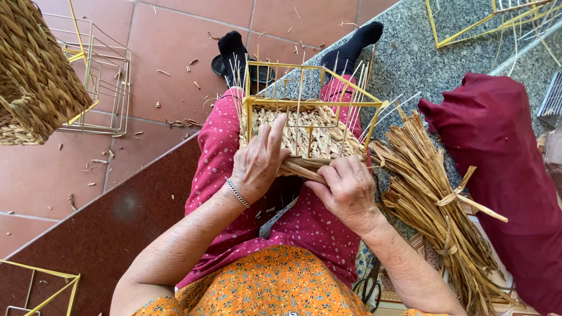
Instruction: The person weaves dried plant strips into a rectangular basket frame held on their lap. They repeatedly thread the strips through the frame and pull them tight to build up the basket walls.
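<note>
A yellow wire basket frame [252, 108] rests on my lap, its bottom woven with pale straw [316, 131] and thin straw stakes standing up along its sides. My left hand [260, 161] lies flat on the woven bottom, fingers spread and pressing down. My right hand [345, 187] is closed around a twisted straw strand [301, 168] at the near edge of the frame.
A thick bundle of dry straw [433, 193] lies on the granite ledge to my right, beside a dark red cloth bag [503, 152]. A finished woven basket [29, 70] and empty wire frames [105, 76] stand at the left. Black scissors [369, 287] lie by my right forearm.
</note>
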